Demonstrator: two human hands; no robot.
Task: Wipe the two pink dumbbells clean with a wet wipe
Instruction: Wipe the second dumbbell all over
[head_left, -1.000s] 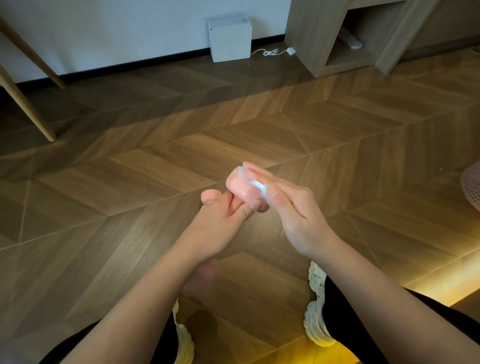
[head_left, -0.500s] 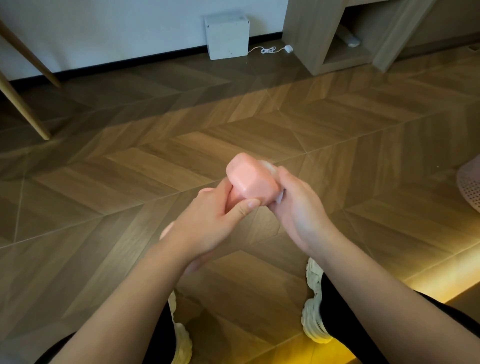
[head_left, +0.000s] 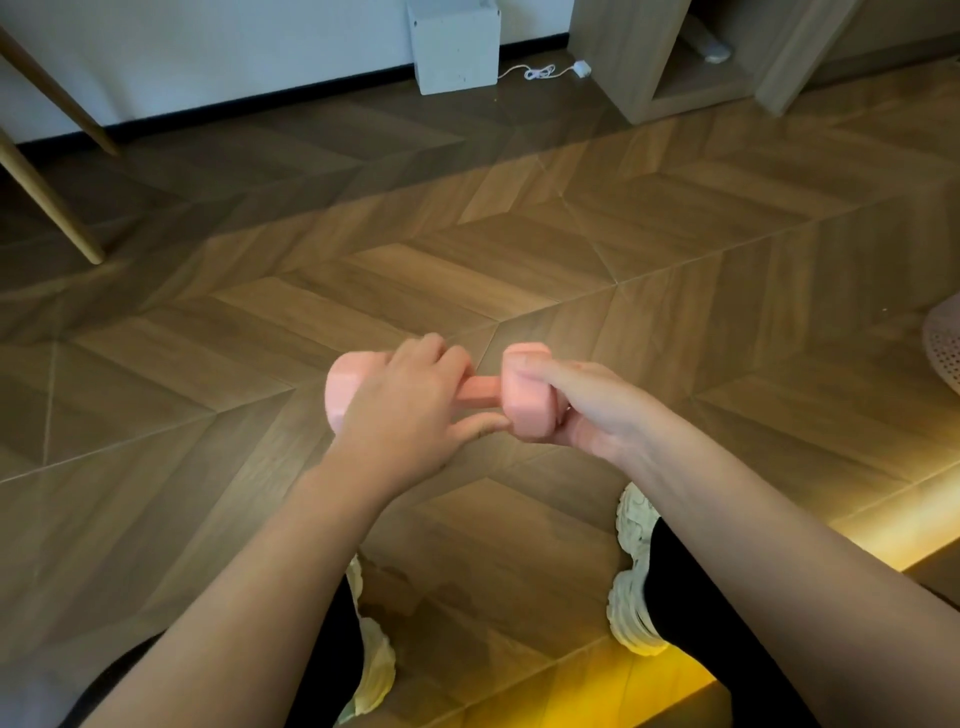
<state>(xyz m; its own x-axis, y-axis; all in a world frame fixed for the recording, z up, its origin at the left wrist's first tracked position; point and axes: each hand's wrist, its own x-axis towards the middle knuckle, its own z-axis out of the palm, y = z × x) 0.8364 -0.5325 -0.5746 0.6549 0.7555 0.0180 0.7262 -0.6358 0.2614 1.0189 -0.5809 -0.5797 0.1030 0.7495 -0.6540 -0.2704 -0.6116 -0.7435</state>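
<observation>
Left hand (head_left: 410, 415) fingers (head_left: 441, 356) clenched round left head of pink dumbbell (head_left: 483, 392), held level above floor (head_left: 467, 260). Right hand (head_left: 592, 410) grips right head; wipe hidden, probably under palm. Mid-wipe; next, rub along handle.

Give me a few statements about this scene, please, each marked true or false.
1. The left hand and right hand hold one dumbbell above the floor. True.
2. The dumbbell lies crosswise, left to right. True.
3. The right hand hangs empty. False: it grips the dumbbell's right head.
4. The box stands inside the shelf unit. False: it stands on the floor by the wall, left of the unit.
5. A second dumbbell lies on the floor. False: only one is in view.
</observation>
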